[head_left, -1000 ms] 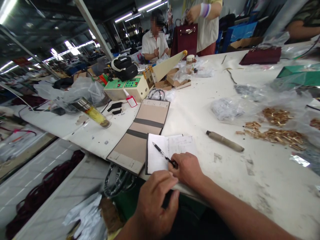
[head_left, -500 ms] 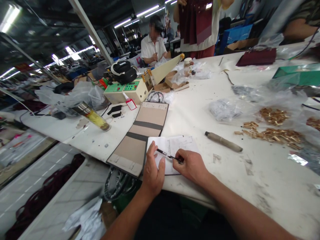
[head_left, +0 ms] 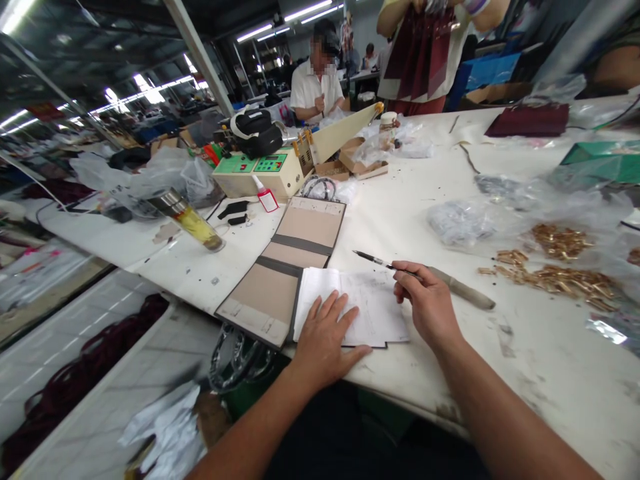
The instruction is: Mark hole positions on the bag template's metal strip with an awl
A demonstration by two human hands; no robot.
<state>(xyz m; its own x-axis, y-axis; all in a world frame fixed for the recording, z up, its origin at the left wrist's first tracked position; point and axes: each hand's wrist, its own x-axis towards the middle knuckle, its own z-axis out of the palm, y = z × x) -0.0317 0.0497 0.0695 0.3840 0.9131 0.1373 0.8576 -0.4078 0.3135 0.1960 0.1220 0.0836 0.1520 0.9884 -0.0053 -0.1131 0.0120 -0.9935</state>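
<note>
An open notebook (head_left: 373, 300) with marks on its right page lies at the front edge of the table. My left hand (head_left: 325, 337) rests flat on it, fingers spread and holding nothing. Above the notebook's right side, my right hand (head_left: 425, 300) is closed around a pen (head_left: 374, 259), whose tip points left, clear of the paper. Against the notebook's left edge lies an unfolded bag piece (head_left: 260, 300) with beige panels and dark bands. A grey-brown rod-shaped tool (head_left: 467, 291) is partly hidden behind my right hand.
Gold metal parts (head_left: 570, 280) and plastic bags (head_left: 460, 223) lie at the right. A bottle with yellow contents (head_left: 193, 223), a red-labelled glue bottle (head_left: 266, 197) and a machine with green panels (head_left: 260, 170) stand at the back left. Two people (head_left: 317, 80) are across the table.
My right hand has moved right with the pen, away from the left hand; the pen's two parts no longer show apart. My left hand has turned and flattened onto the notebook.
</note>
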